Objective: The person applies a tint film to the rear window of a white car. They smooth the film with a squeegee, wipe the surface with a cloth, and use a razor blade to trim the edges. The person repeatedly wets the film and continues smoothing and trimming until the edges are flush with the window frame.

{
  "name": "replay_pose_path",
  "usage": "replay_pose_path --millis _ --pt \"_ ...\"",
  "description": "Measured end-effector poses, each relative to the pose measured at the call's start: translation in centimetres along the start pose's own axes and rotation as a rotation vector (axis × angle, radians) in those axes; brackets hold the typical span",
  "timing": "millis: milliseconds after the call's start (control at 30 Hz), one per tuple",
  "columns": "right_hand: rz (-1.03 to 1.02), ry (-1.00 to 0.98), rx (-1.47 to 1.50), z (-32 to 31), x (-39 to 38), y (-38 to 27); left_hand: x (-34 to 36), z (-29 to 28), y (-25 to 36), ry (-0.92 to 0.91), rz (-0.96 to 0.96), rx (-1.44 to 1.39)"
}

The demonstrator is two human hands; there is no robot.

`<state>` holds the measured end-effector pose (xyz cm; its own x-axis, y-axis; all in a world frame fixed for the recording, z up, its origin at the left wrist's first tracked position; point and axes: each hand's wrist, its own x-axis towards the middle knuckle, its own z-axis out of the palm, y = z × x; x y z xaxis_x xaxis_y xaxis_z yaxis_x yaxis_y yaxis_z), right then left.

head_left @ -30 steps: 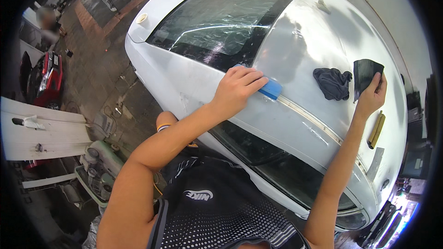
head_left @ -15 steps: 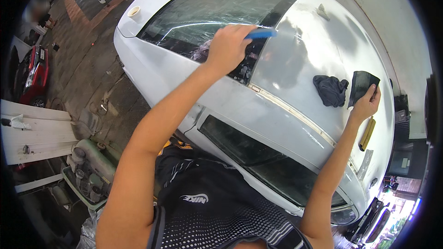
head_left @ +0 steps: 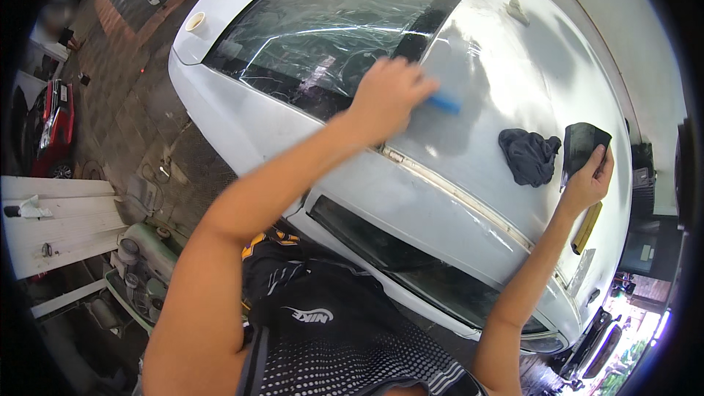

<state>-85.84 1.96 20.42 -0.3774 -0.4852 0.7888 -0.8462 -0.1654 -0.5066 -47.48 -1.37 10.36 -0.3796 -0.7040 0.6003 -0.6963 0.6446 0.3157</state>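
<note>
My left hand (head_left: 389, 99) is closed on a flat blue block (head_left: 443, 102), blurred by motion, over the grey-white car roof (head_left: 469, 158) near the top edge of the windshield. Over on the right, my right hand (head_left: 590, 178) grips a black sheet of sandpaper (head_left: 584, 142) between thumb and fingers, against the roof. A crumpled dark cloth (head_left: 529, 156) lies on the roof just left of that sheet. Below my right hand rests a yellowish bar (head_left: 587, 228), partly hidden by the hand and wrist.
The windshield (head_left: 308, 37) is covered with wrinkled clear film. A white cup (head_left: 196, 23) stands on the hood, and a small greyish lump (head_left: 517, 11) sits on the roof's far side. Left of the car are a red car (head_left: 55, 128), white panels (head_left: 62, 216) and a green compressor (head_left: 150, 257).
My left hand has swept right and nearer to me with the blue block, from the windshield's edge onto the roof. My right hand keeps its hold on the sandpaper.
</note>
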Motion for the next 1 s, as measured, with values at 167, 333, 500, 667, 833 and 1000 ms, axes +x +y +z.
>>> replay_pose_path --millis 167,333,500,667,833,1000 --pt "0.044 -0.03 0.031 0.8 0.1 -1.5 -7.7 -4.7 6.0 0.111 -0.086 -0.066" --pt "0.052 0.017 0.004 -0.2 0.7 1.0 -7.6 -5.6 6.9 0.037 -0.137 -0.164" --pt "0.129 0.064 0.053 -0.6 1.1 2.0 -9.1 -7.1 8.7 0.159 -0.193 -0.402" --pt "0.145 0.066 0.139 -0.3 1.2 2.3 -12.0 -8.3 8.0 0.297 -0.6 -0.841" --pt "0.108 0.11 0.153 -0.2 1.1 2.0 -13.5 -10.1 4.6 0.684 -1.049 -1.414" --pt "0.097 0.12 0.092 0.1 1.2 2.3 -11.3 -10.0 5.3 0.487 -0.901 -1.115"
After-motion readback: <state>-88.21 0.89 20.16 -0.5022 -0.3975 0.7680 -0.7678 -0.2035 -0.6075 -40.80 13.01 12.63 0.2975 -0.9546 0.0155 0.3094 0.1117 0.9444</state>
